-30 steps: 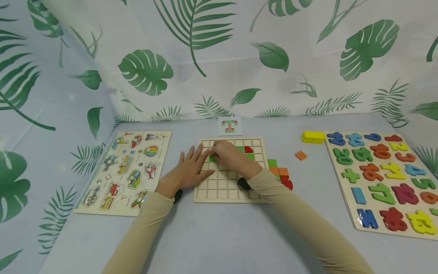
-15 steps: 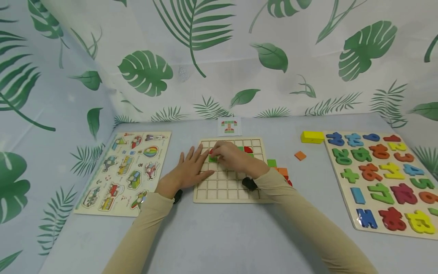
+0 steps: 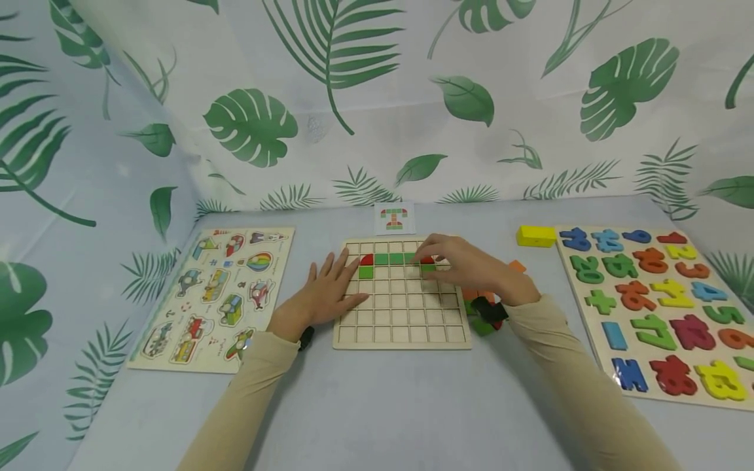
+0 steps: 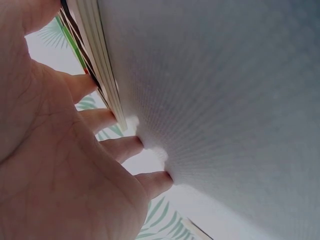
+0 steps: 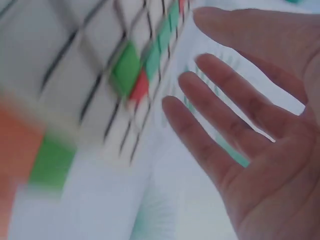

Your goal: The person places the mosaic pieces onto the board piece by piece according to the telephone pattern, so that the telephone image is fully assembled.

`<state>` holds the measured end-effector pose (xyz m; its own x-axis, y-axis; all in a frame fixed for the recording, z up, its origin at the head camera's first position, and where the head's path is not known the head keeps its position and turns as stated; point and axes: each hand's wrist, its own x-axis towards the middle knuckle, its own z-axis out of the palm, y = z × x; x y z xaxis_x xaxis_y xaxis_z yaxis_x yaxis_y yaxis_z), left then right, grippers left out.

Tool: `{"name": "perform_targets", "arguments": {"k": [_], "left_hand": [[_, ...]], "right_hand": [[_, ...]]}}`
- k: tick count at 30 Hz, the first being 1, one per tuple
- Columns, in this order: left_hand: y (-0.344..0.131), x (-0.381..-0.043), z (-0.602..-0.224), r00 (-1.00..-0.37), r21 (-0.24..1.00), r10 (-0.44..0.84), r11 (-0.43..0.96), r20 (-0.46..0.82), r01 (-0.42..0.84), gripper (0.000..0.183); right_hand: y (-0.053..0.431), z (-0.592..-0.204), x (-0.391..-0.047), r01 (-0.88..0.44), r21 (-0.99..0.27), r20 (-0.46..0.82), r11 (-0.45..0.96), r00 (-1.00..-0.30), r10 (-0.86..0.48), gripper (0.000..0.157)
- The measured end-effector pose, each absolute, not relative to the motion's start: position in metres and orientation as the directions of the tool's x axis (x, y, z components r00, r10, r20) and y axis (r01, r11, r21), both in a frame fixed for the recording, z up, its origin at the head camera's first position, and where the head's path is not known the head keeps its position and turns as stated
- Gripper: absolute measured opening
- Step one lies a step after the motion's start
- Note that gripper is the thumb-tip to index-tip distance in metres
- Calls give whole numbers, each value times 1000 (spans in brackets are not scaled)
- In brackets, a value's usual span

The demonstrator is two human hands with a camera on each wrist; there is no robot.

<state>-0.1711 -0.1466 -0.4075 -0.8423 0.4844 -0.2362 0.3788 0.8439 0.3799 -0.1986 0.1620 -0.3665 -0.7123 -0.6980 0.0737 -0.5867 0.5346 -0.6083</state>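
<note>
A wooden grid board [image 3: 383, 335] lies in the middle of the table. In its upper rows sit a red quarter-round piece [image 3: 367, 260], a green square [image 3: 366, 272] below it, a run of green squares [image 3: 389, 259], and at the right another red piece [image 3: 427, 260], partly covered by my right hand. My left hand [image 3: 324, 291] rests with spread fingers at the board's left edge. Over the board's right side, my right hand [image 3: 471, 265] has its fingers loosely extended. In the right wrist view the palm [image 5: 280, 165] holds nothing.
Behind the board is a small pattern card [image 3: 394, 229]. Loose green pieces [image 3: 484, 327] and orange ones lie right of it, partly hidden by the right wrist. A yellow block [image 3: 536, 236] and number puzzle [image 3: 601, 353] are farther right; a picture puzzle [image 3: 206, 294] is left.
My right hand has left the board's upper left corner and moved right, its fingers opening. The red quarter-round piece there is now uncovered. My left hand has stayed still.
</note>
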Motion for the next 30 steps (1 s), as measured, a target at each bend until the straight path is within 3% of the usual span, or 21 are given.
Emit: {"name": "perform_targets", "arguments": {"k": [5, 10, 19, 24, 30], "left_hand": [[-148, -171, -407, -847, 385, 482, 842, -223, 378, 80], [-149, -169, -407, -850, 391, 478, 842, -222, 372, 80], [-151, -167, -407, -850, 389, 482, 840, -215, 378, 80], [-149, -167, -409, -844, 385, 488, 839, -221, 384, 81], [-146, -170, -408, -843, 375, 490, 841, -222, 390, 80]], "right_hand": [[206, -360, -197, -477, -608, 9, 635, -804, -595, 30], [242, -359, -193, -402, -589, -43, 702, -851, -523, 32], [267, -365, -193, -353, -458, -102, 816, -891, -443, 29], [272, -368, -196, -247, -467, -175, 849, -915, -363, 28], [281, -372, -206, -223, -466, -195, 856, -918, -345, 23]]}}
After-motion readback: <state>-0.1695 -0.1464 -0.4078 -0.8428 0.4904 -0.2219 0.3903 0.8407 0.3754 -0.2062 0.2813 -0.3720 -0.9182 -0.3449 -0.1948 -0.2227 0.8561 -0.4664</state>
